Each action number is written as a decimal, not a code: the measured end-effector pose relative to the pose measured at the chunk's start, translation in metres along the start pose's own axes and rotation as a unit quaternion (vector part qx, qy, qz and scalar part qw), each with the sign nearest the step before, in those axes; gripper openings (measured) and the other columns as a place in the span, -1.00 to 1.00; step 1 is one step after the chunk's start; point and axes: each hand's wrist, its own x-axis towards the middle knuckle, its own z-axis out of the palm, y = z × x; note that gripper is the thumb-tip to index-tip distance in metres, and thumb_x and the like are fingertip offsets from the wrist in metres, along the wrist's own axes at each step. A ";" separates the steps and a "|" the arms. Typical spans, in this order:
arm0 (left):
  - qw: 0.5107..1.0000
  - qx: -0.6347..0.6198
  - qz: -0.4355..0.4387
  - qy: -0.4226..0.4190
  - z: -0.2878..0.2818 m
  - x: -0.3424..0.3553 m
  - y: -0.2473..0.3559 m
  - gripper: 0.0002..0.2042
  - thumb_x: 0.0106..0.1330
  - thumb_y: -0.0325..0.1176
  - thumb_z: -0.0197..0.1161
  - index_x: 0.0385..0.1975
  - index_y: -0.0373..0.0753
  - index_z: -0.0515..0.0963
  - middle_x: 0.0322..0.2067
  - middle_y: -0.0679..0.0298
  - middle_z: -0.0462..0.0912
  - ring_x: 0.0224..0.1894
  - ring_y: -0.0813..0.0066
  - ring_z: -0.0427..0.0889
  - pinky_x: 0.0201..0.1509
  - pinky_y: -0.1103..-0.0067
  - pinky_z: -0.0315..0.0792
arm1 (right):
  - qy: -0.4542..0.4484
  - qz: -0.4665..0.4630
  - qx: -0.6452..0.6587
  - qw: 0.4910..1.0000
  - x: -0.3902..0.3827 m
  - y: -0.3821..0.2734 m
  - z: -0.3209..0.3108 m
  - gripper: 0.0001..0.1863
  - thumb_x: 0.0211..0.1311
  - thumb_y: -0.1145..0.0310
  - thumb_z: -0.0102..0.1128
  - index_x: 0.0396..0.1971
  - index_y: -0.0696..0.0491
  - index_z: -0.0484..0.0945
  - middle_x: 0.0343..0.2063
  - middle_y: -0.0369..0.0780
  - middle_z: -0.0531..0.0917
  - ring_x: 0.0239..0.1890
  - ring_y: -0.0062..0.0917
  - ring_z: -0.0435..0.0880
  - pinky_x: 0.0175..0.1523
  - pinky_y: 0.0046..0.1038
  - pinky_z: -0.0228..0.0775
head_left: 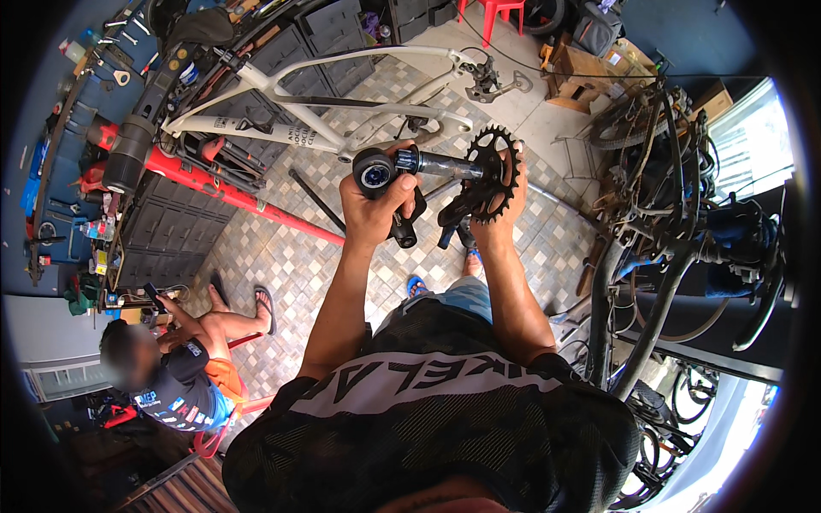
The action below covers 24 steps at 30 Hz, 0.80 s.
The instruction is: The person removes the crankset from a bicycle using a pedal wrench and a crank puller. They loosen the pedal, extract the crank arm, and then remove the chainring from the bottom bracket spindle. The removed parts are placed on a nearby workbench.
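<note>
At upper centre, my left hand [369, 209] is gripping a black ring-shaped part [375, 175] while my right hand [498, 231] is clasping the chainring [494, 175], its spindle [445, 165] pointing left; if either grip is slackening, weight could be tipping everything toward the tiled floor [295, 295].

pale glossy bicycle frame [318, 137] bars ahead-left; thick dark-grey bicycle tubes [655, 321] block right. open gap between, over beige-grey checkered tile floor [552, 164].
</note>
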 end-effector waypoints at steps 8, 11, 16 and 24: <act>0.999 -0.032 0.020 -0.002 0.009 0.002 -0.003 -0.52 0.29 -0.41 0.46 0.16 -0.48 0.51 -0.44 0.21 0.67 -0.61 0.60 0.54 -0.54 0.63 0.42 | 0.008 0.046 0.069 0.997 0.004 -0.008 0.000 -0.50 0.47 -0.13 0.09 -0.44 0.03 0.48 -0.59 -0.36 0.49 -0.60 -0.69 0.41 -0.49 -0.57 0.28; 0.993 -0.114 0.006 -0.019 0.004 -0.002 -0.012 -0.44 0.27 -0.39 0.48 0.23 -0.44 0.46 -0.35 0.14 0.70 -0.61 0.57 0.54 -0.53 0.60 0.43 | 0.009 0.045 0.072 0.996 0.008 -0.008 -0.006 -0.50 0.46 -0.13 0.10 -0.43 0.05 0.49 -0.58 -0.34 0.52 -0.59 -0.66 0.43 -0.47 -0.56 0.30; 0.974 -0.207 -0.050 -0.078 -0.027 -0.007 -0.028 -0.30 0.25 0.00 0.46 0.25 -0.32 0.40 0.07 0.08 0.67 -0.51 0.53 0.53 -0.53 0.58 0.37 | 0.023 0.008 0.087 0.996 0.017 -0.013 -0.017 -0.50 0.43 -0.13 0.16 -0.41 0.07 0.51 -0.55 -0.32 0.54 -0.53 -0.64 0.47 -0.41 -0.55 0.33; 0.934 -0.332 -0.066 -0.115 -0.029 -0.011 -0.027 -0.43 0.27 -0.10 0.47 0.18 -0.24 0.47 0.10 -0.05 0.63 -0.44 0.49 0.62 -0.53 0.62 0.45 | -0.016 -0.039 0.029 0.999 0.011 -0.029 -0.023 -0.60 0.51 -0.03 0.06 -0.39 0.01 0.44 -0.56 -0.35 0.48 -0.53 -0.66 0.44 -0.37 -0.60 0.30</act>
